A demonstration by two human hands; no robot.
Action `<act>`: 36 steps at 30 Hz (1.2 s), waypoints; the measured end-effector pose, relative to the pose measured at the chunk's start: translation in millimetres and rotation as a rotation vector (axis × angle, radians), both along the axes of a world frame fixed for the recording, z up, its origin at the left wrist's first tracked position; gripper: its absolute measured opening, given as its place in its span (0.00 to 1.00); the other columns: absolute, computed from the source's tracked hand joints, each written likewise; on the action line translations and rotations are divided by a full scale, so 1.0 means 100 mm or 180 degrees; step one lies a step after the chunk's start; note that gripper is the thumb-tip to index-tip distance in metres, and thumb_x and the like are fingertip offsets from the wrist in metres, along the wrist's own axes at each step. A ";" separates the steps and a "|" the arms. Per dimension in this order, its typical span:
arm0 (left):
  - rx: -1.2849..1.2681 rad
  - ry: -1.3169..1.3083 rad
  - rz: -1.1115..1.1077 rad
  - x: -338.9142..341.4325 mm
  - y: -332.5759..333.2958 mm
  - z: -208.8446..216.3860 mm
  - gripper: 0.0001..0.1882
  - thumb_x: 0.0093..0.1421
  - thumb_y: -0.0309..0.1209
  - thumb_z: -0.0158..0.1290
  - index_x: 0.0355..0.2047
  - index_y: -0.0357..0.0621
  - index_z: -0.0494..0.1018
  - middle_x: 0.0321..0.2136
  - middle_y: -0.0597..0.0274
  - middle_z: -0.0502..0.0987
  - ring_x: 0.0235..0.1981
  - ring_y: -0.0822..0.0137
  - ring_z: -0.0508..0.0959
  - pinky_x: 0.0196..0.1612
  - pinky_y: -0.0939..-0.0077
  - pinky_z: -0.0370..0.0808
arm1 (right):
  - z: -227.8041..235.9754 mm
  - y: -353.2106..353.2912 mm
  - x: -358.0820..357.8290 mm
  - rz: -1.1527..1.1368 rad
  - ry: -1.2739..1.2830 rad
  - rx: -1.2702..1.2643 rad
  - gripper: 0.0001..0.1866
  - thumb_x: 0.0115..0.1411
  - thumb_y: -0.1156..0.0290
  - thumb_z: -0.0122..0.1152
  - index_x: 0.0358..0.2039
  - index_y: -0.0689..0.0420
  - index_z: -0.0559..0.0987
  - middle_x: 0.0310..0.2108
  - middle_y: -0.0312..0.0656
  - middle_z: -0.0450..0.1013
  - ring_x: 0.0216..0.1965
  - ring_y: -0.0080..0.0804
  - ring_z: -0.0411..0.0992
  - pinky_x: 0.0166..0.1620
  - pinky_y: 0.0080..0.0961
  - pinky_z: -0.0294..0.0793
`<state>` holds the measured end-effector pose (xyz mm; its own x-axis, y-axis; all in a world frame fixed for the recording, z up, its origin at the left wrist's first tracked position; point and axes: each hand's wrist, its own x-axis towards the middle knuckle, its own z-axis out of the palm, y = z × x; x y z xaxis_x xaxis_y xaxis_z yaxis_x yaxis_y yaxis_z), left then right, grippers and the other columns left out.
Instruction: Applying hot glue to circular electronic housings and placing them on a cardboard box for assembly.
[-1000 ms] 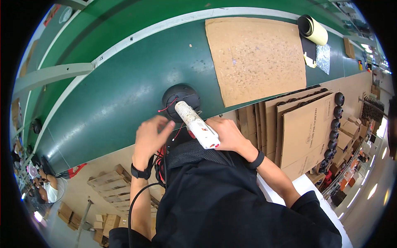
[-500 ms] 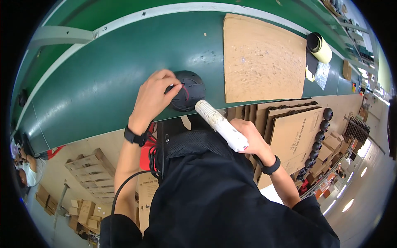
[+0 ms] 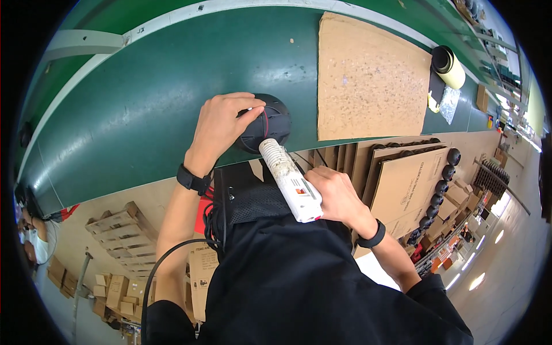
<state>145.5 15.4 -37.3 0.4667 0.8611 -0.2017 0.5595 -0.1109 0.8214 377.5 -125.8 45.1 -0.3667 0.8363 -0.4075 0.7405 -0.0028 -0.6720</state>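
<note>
- At far left, brown cardboard boxes (image 3: 118, 290) are piled on the floor beside a wooden pallet (image 3: 129, 236); I can't see what is inside them.
- The person's left forearm rises from the lower edge, a dark band at the wrist. The left hand (image 3: 223, 122) arches palm down over the table (image 3: 144, 109), thumb and fingers pinched together on a thin red wire (image 3: 266, 123).
- That wire lies across a round black part (image 3: 278, 118), set on the table near its front edge.
- A white heat gun (image 3: 292, 184) slants below it, ribbed nozzle up at the part's near edge; I can't tell whether they touch.
- The right hand (image 3: 336, 194) comes in from the lower right, fingers wrapped around the gun.
- Further right, a flat cardboard sheet (image 3: 371, 77) lies on the table, with large cardboard panels (image 3: 408, 198) standing below.
- At far right are a pale yellow roll (image 3: 454, 72), a clear plastic bag (image 3: 449, 106), its contents unclear, and a small brown box (image 3: 482, 98).
</note>
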 end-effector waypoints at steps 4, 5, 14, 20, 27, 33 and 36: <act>-0.0053 0.0036 -0.0034 0.00 0.02 0.02 0.10 0.58 0.36 0.62 0.37 0.45 0.85 0.41 0.54 0.84 0.39 0.53 0.84 0.42 0.68 0.79 | 0.00 -0.02 -0.04 -0.0035 -0.0044 0.0045 0.17 0.46 0.63 0.69 0.26 0.60 0.73 0.25 0.49 0.71 0.29 0.52 0.72 0.31 0.42 0.71; -0.0054 0.0037 -0.0030 -0.01 0.02 0.02 0.10 0.58 0.36 0.62 0.37 0.45 0.85 0.41 0.54 0.84 0.39 0.53 0.84 0.42 0.68 0.79 | 0.00 -0.02 -0.04 -0.0030 -0.0044 0.0044 0.17 0.46 0.63 0.69 0.26 0.60 0.73 0.25 0.49 0.71 0.29 0.52 0.72 0.31 0.42 0.71; -0.0026 -0.0064 -0.0061 -0.18 -0.06 0.11 0.07 0.57 0.29 0.60 0.32 0.37 0.80 0.38 0.58 0.82 0.41 0.56 0.82 0.46 0.68 0.76 | 0.05 -0.02 -0.03 0.0015 -0.0087 -0.0092 0.17 0.46 0.63 0.68 0.24 0.61 0.72 0.23 0.49 0.70 0.28 0.52 0.72 0.31 0.43 0.71; -0.0021 0.0087 0.0019 -0.46 -0.30 0.27 0.05 0.54 0.25 0.61 0.30 0.37 0.78 0.33 0.60 0.80 0.36 0.59 0.79 0.39 0.68 0.74 | 0.07 -0.02 -0.01 -0.0011 -0.0123 -0.0092 0.16 0.47 0.63 0.68 0.23 0.61 0.71 0.23 0.48 0.70 0.28 0.52 0.72 0.30 0.42 0.70; -0.0445 0.0119 -0.0021 -0.56 -0.59 0.28 0.04 0.52 0.24 0.62 0.29 0.39 0.79 0.31 0.61 0.80 0.32 0.62 0.77 0.34 0.70 0.72 | 0.05 -0.02 0.01 -0.0017 -0.0120 -0.0027 0.16 0.47 0.63 0.68 0.23 0.61 0.71 0.22 0.49 0.70 0.27 0.51 0.71 0.29 0.41 0.70; -0.0582 -0.0019 -0.0337 -0.52 -0.73 0.23 0.05 0.52 0.26 0.64 0.30 0.43 0.80 0.25 0.63 0.78 0.29 0.62 0.77 0.32 0.69 0.73 | 0.04 0.01 0.00 0.0033 -0.0076 -0.0075 0.17 0.46 0.63 0.69 0.22 0.60 0.70 0.22 0.48 0.70 0.27 0.51 0.72 0.29 0.41 0.70; -0.0533 -0.0001 -0.0423 -0.49 -0.76 0.23 0.05 0.52 0.26 0.64 0.30 0.43 0.81 0.24 0.62 0.77 0.26 0.63 0.75 0.29 0.70 0.71 | 0.05 0.03 -0.01 0.0075 -0.0093 -0.0058 0.17 0.46 0.63 0.69 0.22 0.60 0.70 0.21 0.48 0.70 0.26 0.51 0.72 0.29 0.41 0.70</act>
<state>96.2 -60.9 -14.0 0.5739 0.7465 -0.3368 0.5489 -0.0454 0.8347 376.3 -123.1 49.8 -0.3739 0.8199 -0.4335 0.7599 0.0028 -0.6501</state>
